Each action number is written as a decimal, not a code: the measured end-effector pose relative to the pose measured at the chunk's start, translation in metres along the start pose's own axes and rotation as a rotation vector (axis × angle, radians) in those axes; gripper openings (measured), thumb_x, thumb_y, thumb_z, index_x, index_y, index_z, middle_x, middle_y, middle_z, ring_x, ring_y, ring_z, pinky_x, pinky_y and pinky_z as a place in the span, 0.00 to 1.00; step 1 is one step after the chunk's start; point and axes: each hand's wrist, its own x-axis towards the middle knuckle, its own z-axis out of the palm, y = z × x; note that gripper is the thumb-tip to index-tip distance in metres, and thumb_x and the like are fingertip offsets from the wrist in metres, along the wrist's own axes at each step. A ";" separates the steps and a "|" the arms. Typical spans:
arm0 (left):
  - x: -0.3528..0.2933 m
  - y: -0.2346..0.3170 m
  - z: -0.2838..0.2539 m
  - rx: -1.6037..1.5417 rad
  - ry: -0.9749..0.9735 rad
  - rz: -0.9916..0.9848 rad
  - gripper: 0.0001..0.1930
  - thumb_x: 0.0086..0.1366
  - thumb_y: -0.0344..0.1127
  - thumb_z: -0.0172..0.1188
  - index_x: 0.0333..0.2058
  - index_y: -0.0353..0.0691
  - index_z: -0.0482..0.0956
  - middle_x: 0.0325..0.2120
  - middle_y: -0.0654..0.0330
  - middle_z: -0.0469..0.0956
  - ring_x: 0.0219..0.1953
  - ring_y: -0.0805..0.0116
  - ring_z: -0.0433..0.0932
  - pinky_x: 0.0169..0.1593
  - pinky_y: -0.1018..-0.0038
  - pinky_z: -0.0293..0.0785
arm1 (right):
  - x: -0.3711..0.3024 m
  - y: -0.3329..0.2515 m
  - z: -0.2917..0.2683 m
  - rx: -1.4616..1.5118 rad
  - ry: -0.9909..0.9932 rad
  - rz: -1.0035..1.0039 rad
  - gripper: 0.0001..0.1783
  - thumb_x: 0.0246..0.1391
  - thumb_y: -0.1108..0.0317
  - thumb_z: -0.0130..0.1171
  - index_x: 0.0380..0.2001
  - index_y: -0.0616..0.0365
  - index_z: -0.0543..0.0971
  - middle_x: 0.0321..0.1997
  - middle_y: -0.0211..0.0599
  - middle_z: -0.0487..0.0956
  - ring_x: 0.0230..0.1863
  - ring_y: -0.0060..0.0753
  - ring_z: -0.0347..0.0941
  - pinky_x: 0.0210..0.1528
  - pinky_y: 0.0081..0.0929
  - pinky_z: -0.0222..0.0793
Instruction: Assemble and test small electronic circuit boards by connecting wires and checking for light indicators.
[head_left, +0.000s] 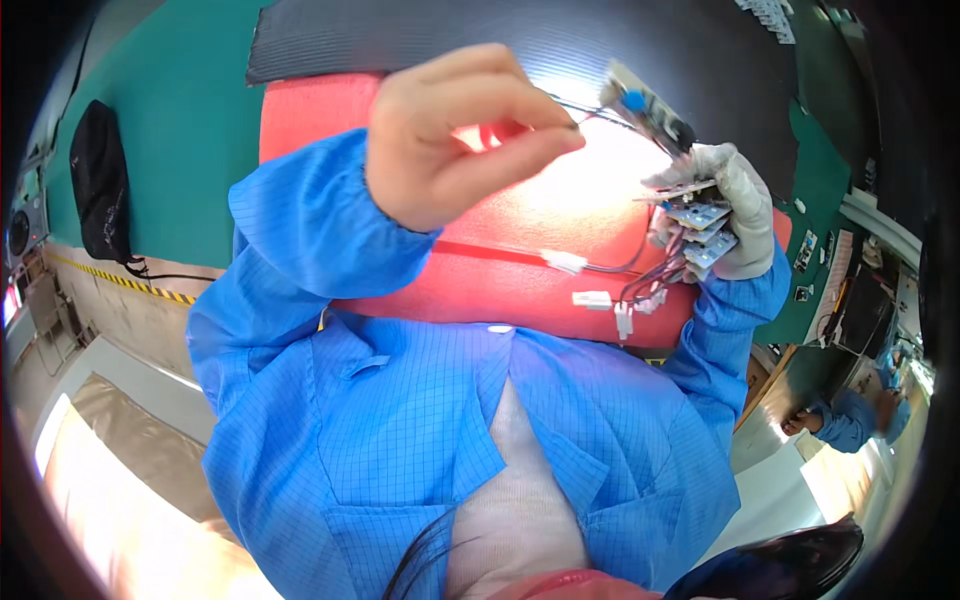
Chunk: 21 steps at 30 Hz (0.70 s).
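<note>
Thumb and forefinger meet at the tips on the person's bare left hand [440, 130], which is raised over the red pad [310, 110], its wrist bent so that the fingers point across toward the person's right. From where I stand the pinch seems to be on a thin wire [592, 114], which leads to an upper circuit board [655, 112]; the hand is a little blurred, so I can't make out the wire's very end. The other fingers curl in behind the forefinger. The right hand [745, 205], in a pale glove, is up on the far right side of the pad, its fingers wrapped around a stack of circuit boards [700, 220] fanned edge to edge. That upper board, with a blue round part [633, 100] on it, stands tilted just above the gloved fingers, between the two hands but nearer the right. Out of the stack hang dark wires [655, 275] ending in white connectors [592, 299], down over the red pad toward the person's chest. Both forearms are in blue sleeves [300, 220], elbows bent. Beyond the pad lies a black ribbed mat [450, 40], on a green tabletop [200, 130].
</note>
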 end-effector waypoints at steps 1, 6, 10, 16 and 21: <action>0.003 0.000 -0.006 -0.028 0.002 -0.067 0.03 0.55 0.25 0.61 0.29 0.34 0.81 0.24 0.59 0.76 0.25 0.73 0.74 0.27 0.76 0.69 | 0.002 -0.001 -0.002 -0.036 -0.150 -0.063 0.31 0.55 0.46 0.52 0.44 0.68 0.71 0.30 0.53 0.79 0.19 0.32 0.77 0.18 0.22 0.75; 0.003 -0.045 -0.051 -0.488 0.689 -0.150 0.26 0.66 0.36 0.52 0.60 0.36 0.55 0.49 0.47 0.70 0.46 0.59 0.76 0.47 0.74 0.73 | 0.006 -0.007 0.003 -0.019 -0.123 -0.102 0.40 0.47 0.43 0.60 0.50 0.69 0.67 0.35 0.56 0.77 0.24 0.33 0.78 0.20 0.19 0.75; 0.002 -0.011 -0.004 -0.161 0.230 -0.106 0.09 0.61 0.31 0.56 0.40 0.37 0.78 0.36 0.55 0.79 0.40 0.64 0.77 0.42 0.72 0.73 | 0.007 -0.001 0.007 -0.002 -0.131 -0.187 0.37 0.50 0.46 0.57 0.52 0.68 0.66 0.42 0.55 0.76 0.37 0.35 0.77 0.22 0.22 0.76; -0.007 -0.010 0.016 0.300 -0.208 0.131 0.10 0.55 0.30 0.61 0.37 0.37 0.78 0.31 0.56 0.76 0.35 0.57 0.73 0.38 0.64 0.69 | 0.008 0.001 0.016 -0.049 -0.036 -0.308 0.35 0.55 0.45 0.50 0.52 0.68 0.66 0.46 0.52 0.74 0.30 0.31 0.78 0.19 0.21 0.76; -0.002 0.000 0.013 0.105 -0.126 -0.068 0.06 0.54 0.30 0.62 0.31 0.38 0.76 0.26 0.57 0.73 0.32 0.59 0.71 0.35 0.69 0.69 | 0.005 0.001 0.022 -0.119 0.088 -0.031 0.34 0.59 0.42 0.40 0.45 0.67 0.71 0.31 0.46 0.79 0.18 0.23 0.74 0.15 0.18 0.72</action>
